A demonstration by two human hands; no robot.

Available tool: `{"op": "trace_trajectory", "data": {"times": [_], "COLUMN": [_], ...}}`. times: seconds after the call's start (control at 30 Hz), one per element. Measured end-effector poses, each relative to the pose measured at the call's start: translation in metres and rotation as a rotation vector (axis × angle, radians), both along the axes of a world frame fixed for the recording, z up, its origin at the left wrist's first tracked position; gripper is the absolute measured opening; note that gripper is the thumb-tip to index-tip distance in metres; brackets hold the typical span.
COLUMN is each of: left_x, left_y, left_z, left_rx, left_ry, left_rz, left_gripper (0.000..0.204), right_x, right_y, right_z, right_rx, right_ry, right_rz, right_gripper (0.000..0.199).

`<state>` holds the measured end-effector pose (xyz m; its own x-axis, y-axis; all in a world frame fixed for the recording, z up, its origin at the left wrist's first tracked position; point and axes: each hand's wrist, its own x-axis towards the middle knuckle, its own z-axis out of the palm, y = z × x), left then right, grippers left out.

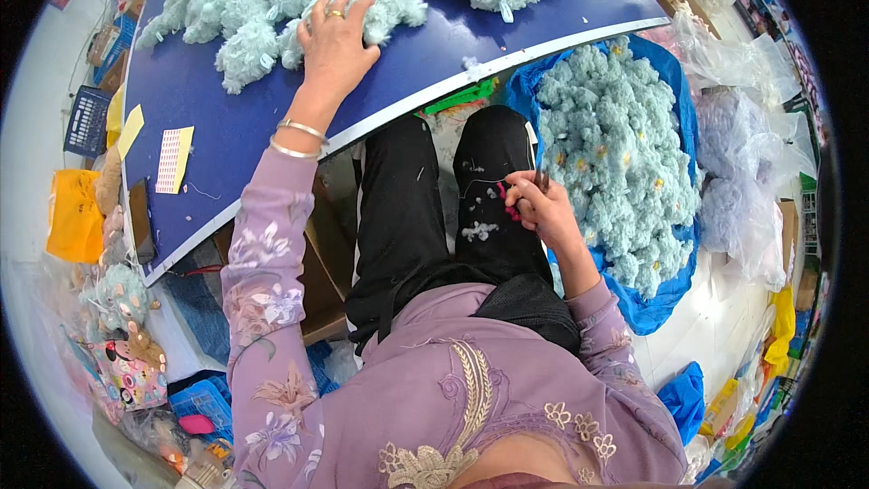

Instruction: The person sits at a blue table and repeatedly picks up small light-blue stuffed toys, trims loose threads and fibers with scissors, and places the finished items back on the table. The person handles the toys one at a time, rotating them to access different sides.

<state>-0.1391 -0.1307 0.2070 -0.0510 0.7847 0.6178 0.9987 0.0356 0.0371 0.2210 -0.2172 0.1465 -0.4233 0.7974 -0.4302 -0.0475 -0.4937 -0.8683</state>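
Mint-green fluffy plush pieces lie in a heap across the far side of the blue table. My left hand, with a ring and two bangles, reaches over the near edge of this heap. Its fingers are spread and bent, touching the fluff. Above my right thigh, my right hand is closed around small scissors; a dark metal part points up, and pink-red shows by the fingers. Most of the tool is hidden in the palm. A thin pale thread runs beside it.
A blue bag full of similar plush pieces stands right of my legs. Clear plastic bags lie farther right. A sticker sheet rests on the table's left part. Crates and an orange bag are at left.
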Motion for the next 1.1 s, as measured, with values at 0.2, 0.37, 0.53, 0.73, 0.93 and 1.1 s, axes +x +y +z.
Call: {"op": "trace_trajectory", "data": {"times": [0.2,0.37,0.53,0.73,0.93,1.1], "left_x": [-0.021,0.010,0.057,0.045,0.070,0.119], "left_y": [0.014,-0.006,0.022,0.043,-0.031,-0.096], "left_z": [0.014,0.033,0.038,0.014,0.011,-0.013], "left_rx": [0.025,0.150,0.022,-0.224,-0.343,-0.500], "left_ry": [-0.186,-0.190,-0.239,-0.303,-1.999,-2.272], "left_rz": [-0.062,-0.197,-0.149,0.051,-0.785,-0.912], "left_gripper": [0.014,0.031,0.055,0.068,0.052,0.052], "right_x": [-0.006,-0.006,-0.032,-0.034,-0.014,-0.030], "right_y": [0.009,0.014,0.011,0.008,0.025,0.042], "right_z": [0.010,0.007,0.013,0.019,0.020,0.066], "right_rx": [0.142,0.170,0.209,0.388,0.275,0.388], "right_ry": [-0.118,-0.152,-0.141,-0.155,-0.098,0.118], "right_rz": [0.101,0.137,0.190,0.395,0.126,-0.042], "right_gripper": [0.025,0.024,0.022,0.022,0.022,0.032]}}
